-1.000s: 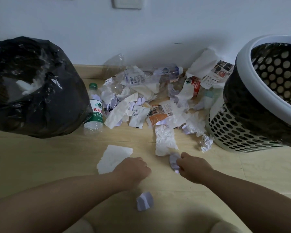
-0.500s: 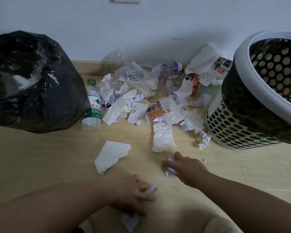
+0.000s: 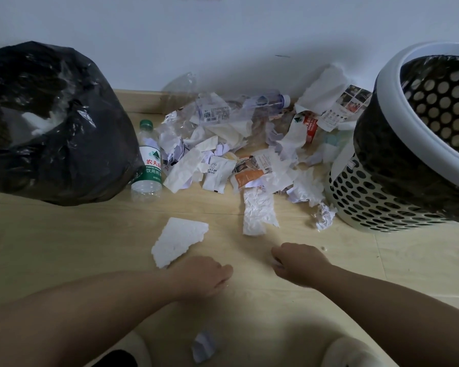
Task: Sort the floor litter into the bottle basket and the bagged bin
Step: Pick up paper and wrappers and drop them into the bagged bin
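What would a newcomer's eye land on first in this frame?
A heap of paper, wrappers and crushed plastic sprawls against the wall at centre, with a green-capped bottle at its left edge. A bulging black bag flanks it on the left and a lined perforated basket on the right. Nearer the camera, the left hand is curled by a white foam chunk and the right hand grips a pale scrap.

Bare floor [image 3: 96,234] lies open before the litter pile [image 3: 239,154], foam piece [image 3: 179,241] aside.
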